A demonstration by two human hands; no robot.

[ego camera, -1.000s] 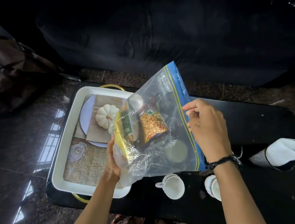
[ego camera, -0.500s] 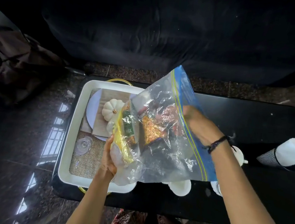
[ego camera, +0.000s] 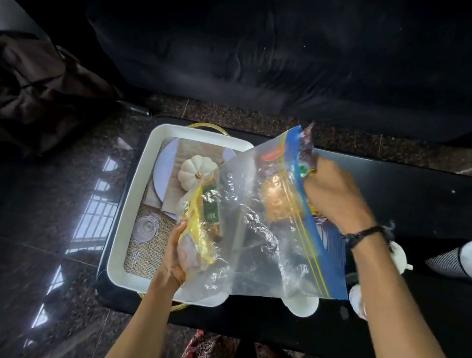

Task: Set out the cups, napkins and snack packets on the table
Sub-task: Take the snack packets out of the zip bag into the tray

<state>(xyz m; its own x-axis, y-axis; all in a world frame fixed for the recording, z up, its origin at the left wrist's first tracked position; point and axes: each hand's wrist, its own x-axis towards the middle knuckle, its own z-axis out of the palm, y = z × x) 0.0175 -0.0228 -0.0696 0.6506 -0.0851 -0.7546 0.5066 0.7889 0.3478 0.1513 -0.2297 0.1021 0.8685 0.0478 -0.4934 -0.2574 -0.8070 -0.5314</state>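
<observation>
right hand point(ego camera: 336, 197) now pulling snack packet point(ego camera: 307, 146) out | bag point(ego camera: 251, 240) labels unreadable

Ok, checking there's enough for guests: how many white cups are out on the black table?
3, all partly covered: one cup below the bag's near edge, another by its blue corner, a third beyond the wristband. The bag may hide more.
</observation>
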